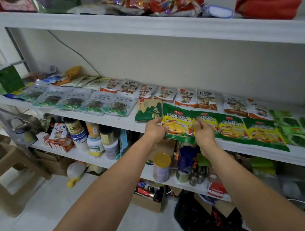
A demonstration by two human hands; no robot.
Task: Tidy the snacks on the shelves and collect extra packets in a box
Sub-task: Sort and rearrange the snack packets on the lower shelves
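Yellow-green seasoning pkt on mid shelf: L hand fingers grip its 9 o'clock edge, R hand pinches 3 o'clock edge.

white shelf, green-and-yellow packet, yellow-lidded can

White shelf: snack packets in rows.
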